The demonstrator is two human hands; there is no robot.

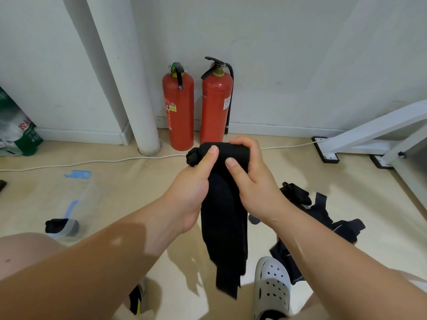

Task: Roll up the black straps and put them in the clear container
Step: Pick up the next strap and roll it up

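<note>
A wide black strap (pixel 223 229) hangs in front of me, its top end rolled into a thick coil. My left hand (pixel 191 192) grips the coil's left side with the thumb laid over it. My right hand (pixel 251 181) wraps the coil from the right, fingers curled over its top. The loose tail drops towards the floor. The clear container (pixel 79 199) with blue clips lies on the floor at the left, and a rolled black strap (pixel 56 225) rests in its near end. A pile of loose black straps (pixel 323 218) lies on the floor at the right.
Two red fire extinguishers (pixel 179 109) stand against the white wall beside a white pipe (pixel 138 107). A white cable (pixel 92 161) runs along the floor. White table legs (pixel 369 135) stand at the right, a green and white bag (pixel 16 132) at the left. My white clog (pixel 272 289) is below.
</note>
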